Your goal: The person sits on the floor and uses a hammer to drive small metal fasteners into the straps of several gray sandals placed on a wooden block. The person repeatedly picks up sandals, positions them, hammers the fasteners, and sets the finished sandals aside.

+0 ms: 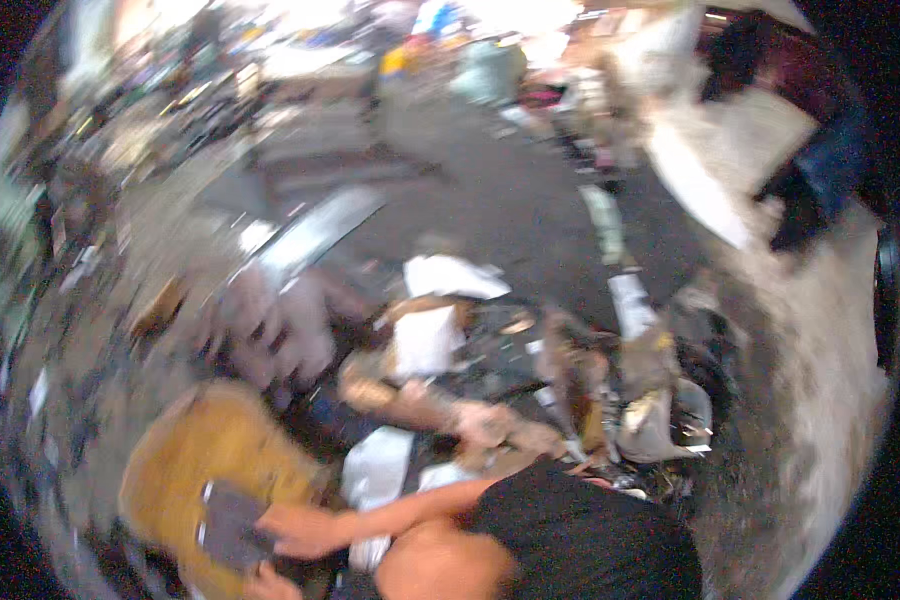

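Observation:
The picture is smeared by motion. My right hand (305, 530) reaches across from a black sleeve (595, 535) at the bottom. Its fingers close on the near right edge of a dark grey, flat rectangular piece (235, 525) with pale bits along its left side. My left hand (270, 585) is cut off by the lower edge, close to that piece's near corner; its fingers are too blurred to read. Under the dark piece lies a yellow-brown, rounded sheet or pad (210, 450). A skin-coloured rounded shape (445, 565) shows beside my right forearm.
Mixed scrap lies ahead, with white pieces (440, 277), a pale bag-like piece (650, 425) and brownish lumps. A long shiny pale piece (320, 235) rests on dark ground. Big whitish sacks (690, 180) stand at the right, a greenish bundle (488, 72) at the back.

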`<action>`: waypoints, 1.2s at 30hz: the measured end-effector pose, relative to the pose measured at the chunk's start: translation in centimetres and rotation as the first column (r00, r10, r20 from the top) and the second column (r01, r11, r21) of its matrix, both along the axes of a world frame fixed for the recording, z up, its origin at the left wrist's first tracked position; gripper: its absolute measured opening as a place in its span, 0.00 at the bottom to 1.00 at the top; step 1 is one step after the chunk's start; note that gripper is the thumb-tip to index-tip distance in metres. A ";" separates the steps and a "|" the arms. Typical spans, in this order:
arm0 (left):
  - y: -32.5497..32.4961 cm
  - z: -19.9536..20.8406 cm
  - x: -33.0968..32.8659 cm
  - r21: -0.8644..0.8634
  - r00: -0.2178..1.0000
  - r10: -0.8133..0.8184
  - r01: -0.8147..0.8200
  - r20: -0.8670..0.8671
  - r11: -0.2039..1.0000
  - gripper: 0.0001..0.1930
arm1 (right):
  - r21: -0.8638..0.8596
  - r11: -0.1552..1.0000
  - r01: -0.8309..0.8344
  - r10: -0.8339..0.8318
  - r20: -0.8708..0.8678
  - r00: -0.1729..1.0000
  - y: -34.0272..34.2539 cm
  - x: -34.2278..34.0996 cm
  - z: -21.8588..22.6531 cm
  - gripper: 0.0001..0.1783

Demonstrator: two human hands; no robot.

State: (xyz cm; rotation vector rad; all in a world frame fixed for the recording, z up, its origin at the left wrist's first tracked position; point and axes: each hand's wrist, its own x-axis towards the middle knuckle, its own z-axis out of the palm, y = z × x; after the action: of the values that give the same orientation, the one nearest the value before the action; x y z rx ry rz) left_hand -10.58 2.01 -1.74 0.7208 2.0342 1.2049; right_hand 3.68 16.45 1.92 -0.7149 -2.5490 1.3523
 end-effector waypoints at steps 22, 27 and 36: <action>-16.5 -0.4 -6.3 -0.057 0.613 0.623 -0.734 -0.487 0.677 0.12 | 0.823 0.503 0.264 -0.776 0.297 0.556 5.4 26.1 -5.7 0.39; -17.7 -5.2 -6.9 -0.240 0.628 0.359 -0.667 -0.690 0.706 0.11 | 0.498 0.761 0.415 -0.644 0.655 0.395 6.1 29.3 -6.4 0.40; -10.0 2.3 -8.2 0.325 0.639 0.740 -0.760 0.211 0.563 0.15 | -0.587 0.542 0.602 -0.641 0.174 0.747 1.3 23.6 -0.6 0.32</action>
State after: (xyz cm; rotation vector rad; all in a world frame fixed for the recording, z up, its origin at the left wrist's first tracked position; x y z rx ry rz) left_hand -18.74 -8.02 0.53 -0.1018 2.1329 2.1354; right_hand 27.31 17.73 1.34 -1.4840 -1.4559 1.8342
